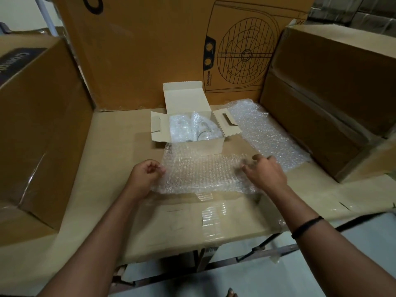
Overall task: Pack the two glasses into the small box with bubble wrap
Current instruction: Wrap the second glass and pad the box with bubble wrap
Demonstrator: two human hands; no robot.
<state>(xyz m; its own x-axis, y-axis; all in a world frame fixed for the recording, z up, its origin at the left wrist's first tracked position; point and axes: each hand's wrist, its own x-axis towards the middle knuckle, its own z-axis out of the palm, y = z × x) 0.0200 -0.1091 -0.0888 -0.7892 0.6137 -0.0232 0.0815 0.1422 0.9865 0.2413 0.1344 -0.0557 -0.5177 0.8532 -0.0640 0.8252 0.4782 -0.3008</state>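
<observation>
Midway along worktop (pixel 107 168), pinching ends of bubble wrap sheet (pixel 201 174) with left hand (pixel 145 174) and right hand (pixel 264 170); best folded evenly over glasses (pixel 202 133) in small box (pixel 201 145).

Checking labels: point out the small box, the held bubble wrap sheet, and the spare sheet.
small box (pixel 211 145): head view, front wall.
held bubble wrap sheet (pixel 201 174): head view, centre.
spare sheet (pixel 265 133): head view, middle.

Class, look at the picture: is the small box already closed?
No, the small box stands open, its lid flap upright and bubble wrap showing inside.
</observation>
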